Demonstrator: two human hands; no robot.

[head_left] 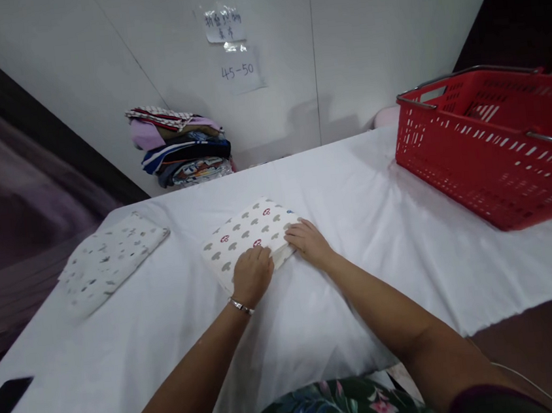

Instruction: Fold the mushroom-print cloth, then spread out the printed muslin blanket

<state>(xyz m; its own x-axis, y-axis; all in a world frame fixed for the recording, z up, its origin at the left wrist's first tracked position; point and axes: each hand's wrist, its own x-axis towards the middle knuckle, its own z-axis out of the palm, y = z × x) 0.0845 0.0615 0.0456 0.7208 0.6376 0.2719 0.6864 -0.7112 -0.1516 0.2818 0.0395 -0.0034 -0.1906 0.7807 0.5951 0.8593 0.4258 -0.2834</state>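
A folded cream cloth (242, 236) with grey mushroom-like shapes and a few red and blue marks lies on the white-covered table (353, 185) in front of me. My left hand (253, 274), with a bracelet at the wrist, grips its near edge, fingers bent over the top. At the right corner, my right hand (309, 244) has its fingers on top of the fabric and its thumb out of sight. Between the two hands the layers gape slightly along the near edge. Farther left lies another folded cloth (114, 259), white with small grey and green prints.
A red plastic basket (492, 157) with metal handles stands at the right. Against the back wall is a stack of folded fabrics (183, 147), below two paper notes (240, 69). A dark flat object (4, 406) lies at the table's left front.
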